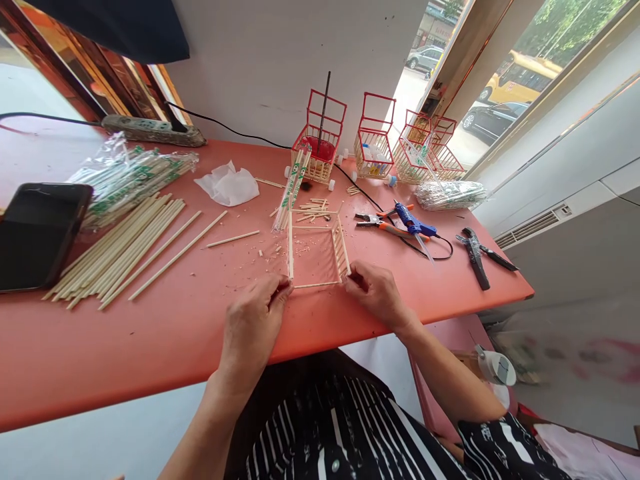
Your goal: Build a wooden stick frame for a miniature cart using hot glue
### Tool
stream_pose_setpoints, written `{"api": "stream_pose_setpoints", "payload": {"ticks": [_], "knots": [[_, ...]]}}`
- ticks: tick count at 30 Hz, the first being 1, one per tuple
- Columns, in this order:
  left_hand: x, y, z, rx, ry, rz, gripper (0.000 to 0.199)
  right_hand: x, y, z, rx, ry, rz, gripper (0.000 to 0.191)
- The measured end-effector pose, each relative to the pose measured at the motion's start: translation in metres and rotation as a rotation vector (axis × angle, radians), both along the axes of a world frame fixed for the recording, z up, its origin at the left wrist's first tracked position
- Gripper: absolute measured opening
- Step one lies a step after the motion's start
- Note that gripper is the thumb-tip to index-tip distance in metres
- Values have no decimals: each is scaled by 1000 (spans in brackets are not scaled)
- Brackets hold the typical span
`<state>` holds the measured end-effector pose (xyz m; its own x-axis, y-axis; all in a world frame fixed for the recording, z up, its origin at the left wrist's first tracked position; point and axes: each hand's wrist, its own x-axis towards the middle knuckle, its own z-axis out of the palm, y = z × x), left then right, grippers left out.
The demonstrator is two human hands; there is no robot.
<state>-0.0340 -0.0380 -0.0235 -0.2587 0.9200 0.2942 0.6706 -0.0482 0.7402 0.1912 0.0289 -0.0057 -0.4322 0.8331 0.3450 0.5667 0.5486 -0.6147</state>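
A small open frame of chopsticks (316, 285) stands on the table in front of me, with short rungs along its right side. My left hand (257, 313) pinches its near left corner. At the near right corner, my right hand (373, 288) has its fingers closed on the same frame. Beyond the frame lie cut stick pieces (315, 212) and wood crumbs. Wrapped chopsticks (295, 183) lean against a red-trimmed stick basket (320, 133) behind them. To the left, a single chopstick (233, 239) lies apart from a pile of loose chopsticks (120, 253).
A blue glue gun (415, 223) lies right of the frame, beside orange-handled pliers (393, 229) and a black cutting tool (475, 257). Far left are a phone (43, 233) and bagged chopsticks (135, 170). A power strip (153, 131) sits at the back; more baskets (375, 143) line the wall.
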Motion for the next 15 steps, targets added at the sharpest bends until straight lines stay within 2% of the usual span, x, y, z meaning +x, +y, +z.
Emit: {"api": "stream_pose_setpoints", "payload": {"ticks": [10,15], "knots": [[-3,0,-2,44,13,-43,18,0,0,-1,7,-22,6,19],[-3,-1,1,5,18,-35,19,0,-1,-1,-9,-43,-3,20]]}}
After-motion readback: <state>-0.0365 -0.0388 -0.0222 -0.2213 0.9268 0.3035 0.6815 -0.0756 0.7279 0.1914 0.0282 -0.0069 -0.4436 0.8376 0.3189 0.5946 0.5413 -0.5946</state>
